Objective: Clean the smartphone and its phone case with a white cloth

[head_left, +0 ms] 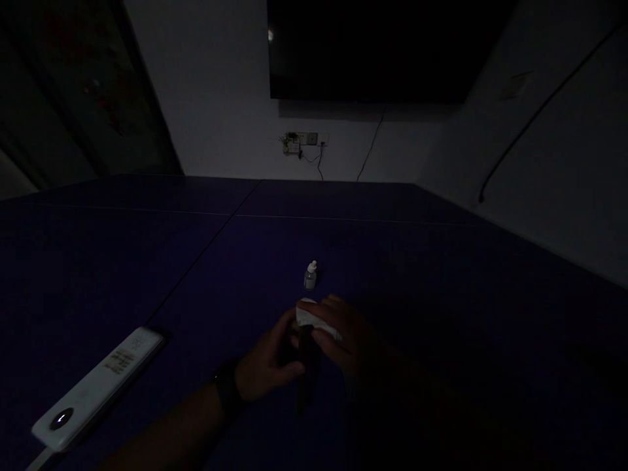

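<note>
My left hand [267,363], with a dark band at the wrist, is closed around a dark, long, flat object [305,356] whose kind is too dim to make out. My right hand [343,333] presses a white wad, cloth or tissue by its look [309,315], against the upper end of that object. The fingers partly cover both things. Just beyond the hands a small clear dropper bottle [309,280] with a white cap stands upright on the dark blue surface [245,261], touched by neither hand.
A white power strip [101,386] with a lit dark button lies at the left, its cord running off the lower edge. Wall sockets with cables [307,139] sit beneath a large dark screen [383,52]. A black cable [540,111] hangs along the right wall. The room is dim.
</note>
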`<action>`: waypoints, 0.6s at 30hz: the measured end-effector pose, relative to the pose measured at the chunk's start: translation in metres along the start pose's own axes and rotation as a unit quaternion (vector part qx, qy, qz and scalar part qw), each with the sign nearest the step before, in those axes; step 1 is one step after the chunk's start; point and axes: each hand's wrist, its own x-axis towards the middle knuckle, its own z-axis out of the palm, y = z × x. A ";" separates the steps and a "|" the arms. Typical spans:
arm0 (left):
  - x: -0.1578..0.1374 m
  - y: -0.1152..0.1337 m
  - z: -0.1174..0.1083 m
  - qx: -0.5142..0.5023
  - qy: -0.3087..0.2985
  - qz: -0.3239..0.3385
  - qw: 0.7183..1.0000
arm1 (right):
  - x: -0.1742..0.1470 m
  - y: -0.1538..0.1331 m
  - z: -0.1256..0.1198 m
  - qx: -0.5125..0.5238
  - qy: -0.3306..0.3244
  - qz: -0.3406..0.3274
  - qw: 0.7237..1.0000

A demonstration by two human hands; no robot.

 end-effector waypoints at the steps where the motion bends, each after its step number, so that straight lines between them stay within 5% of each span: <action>1: 0.000 0.000 0.000 0.006 -0.004 0.009 1.000 | 0.001 0.000 0.002 0.013 -0.005 0.010 1.000; 10: 0.001 -0.006 -0.004 0.064 0.008 0.044 0.997 | 0.008 0.007 0.026 0.120 0.041 0.199 0.972; 18: -0.001 -0.025 -0.007 0.066 -0.102 0.080 0.989 | 0.010 0.010 0.034 0.218 0.042 0.305 0.926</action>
